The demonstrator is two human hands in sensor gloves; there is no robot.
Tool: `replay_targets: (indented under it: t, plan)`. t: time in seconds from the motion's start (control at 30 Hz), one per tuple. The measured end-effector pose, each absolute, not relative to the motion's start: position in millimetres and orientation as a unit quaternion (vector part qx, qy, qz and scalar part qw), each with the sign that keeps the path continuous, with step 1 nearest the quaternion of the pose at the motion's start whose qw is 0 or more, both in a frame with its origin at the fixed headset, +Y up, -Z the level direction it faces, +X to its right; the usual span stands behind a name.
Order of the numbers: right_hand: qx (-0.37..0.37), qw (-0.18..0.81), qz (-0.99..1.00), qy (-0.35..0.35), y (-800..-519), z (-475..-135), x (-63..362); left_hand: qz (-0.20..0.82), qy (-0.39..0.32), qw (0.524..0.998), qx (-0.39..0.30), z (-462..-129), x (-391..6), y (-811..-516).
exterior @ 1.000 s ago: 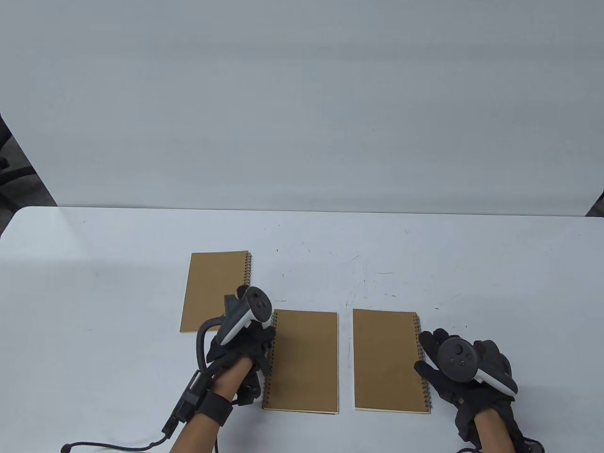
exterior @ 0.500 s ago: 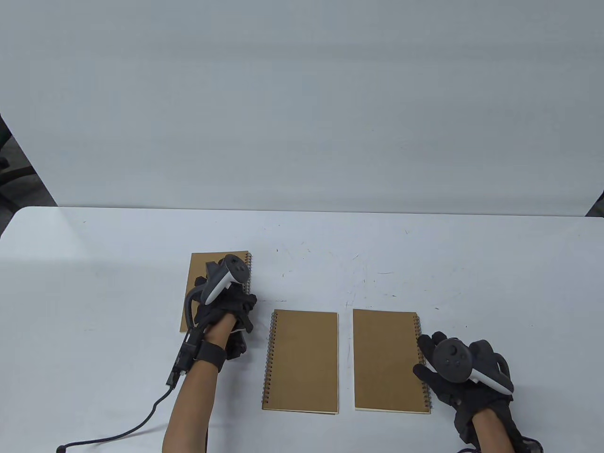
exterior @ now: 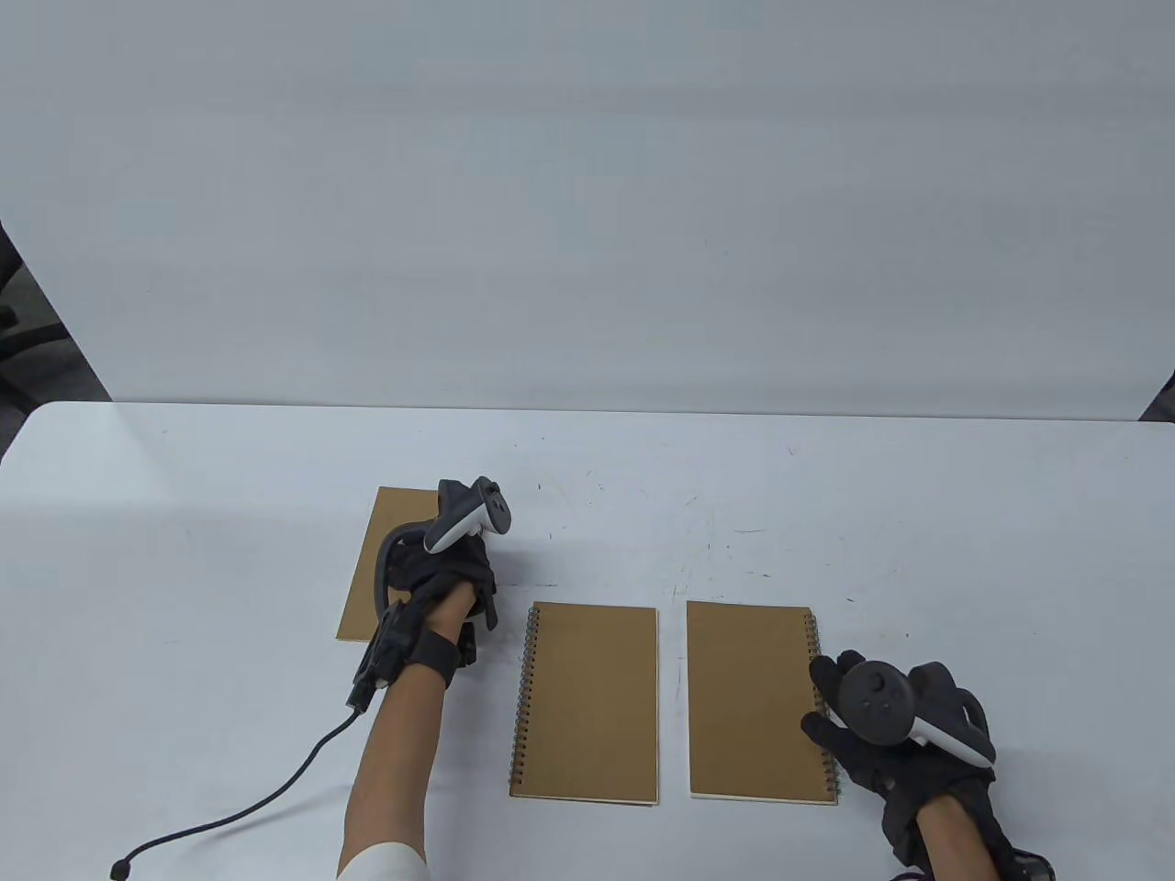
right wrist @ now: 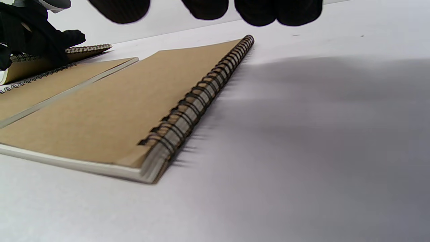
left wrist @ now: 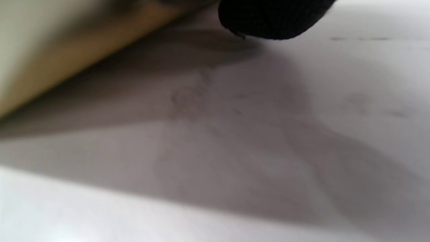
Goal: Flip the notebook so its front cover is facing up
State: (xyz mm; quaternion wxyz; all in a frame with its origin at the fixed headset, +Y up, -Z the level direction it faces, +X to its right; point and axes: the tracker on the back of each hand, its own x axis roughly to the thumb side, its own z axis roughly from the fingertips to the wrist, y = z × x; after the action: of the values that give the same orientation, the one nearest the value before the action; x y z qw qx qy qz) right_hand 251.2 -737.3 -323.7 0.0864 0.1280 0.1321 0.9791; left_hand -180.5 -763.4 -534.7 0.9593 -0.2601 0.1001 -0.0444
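Now, view by view, we call it as we see it.

Table view, target: we see the far-left notebook point(exterior: 367, 574) well left of centre, its long axis running near to far, its right side under our left hand point(exterior: 441, 574).
Table view, left hand: it sits on that spiral side, so the lift comes from the right and the cover must swing over toward the left. We judge the fingers are curled under the edge, but the glove hides them.
Table view, right hand: our right hand point(exterior: 904, 730) rests just beside the spiral of the right notebook point(exterior: 753, 702), fingers spread, holding nothing. The middle notebook point(exterior: 587, 702) lies between, untouched on the table point(exterior: 826, 514).
Left wrist view: the notebook's pale page edge point(left wrist: 40, 50) is raised, tilted above the tabletop with shadow beneath; one fingertip point(left wrist: 272, 18) shows at top. Whether it pinches, we cannot tell.
Right wrist view: fingertips point(right wrist: 265, 11) hang apart above the right notebook's spiral point(right wrist: 198, 97), not touching it.
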Motion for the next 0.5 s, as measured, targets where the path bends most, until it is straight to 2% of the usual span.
replay_targets:
  t: [0.13,0.23,0.37,0.5]
  plan:
    - [0.131,0.093,0.979,0.127,-735.3,-323.9,250.9,-0.003,0.108,0.967,-0.233,-525.9,-188.2,-746.9]
    - [0.13,0.094,0.979,0.125,-735.0,-324.3,251.9,0.0,0.103,0.972,-0.211,-514.5,-192.4,-726.1]
    - [0.128,0.1,0.979,0.12,-733.8,-324.3,254.1,0.007,0.101,0.984,-0.148,-493.3,-195.2,-689.7]
    - [0.126,0.103,0.981,0.11,-731.0,-323.4,256.1,0.087,0.088,0.985,-0.123,-466.5,-195.5,-656.5]
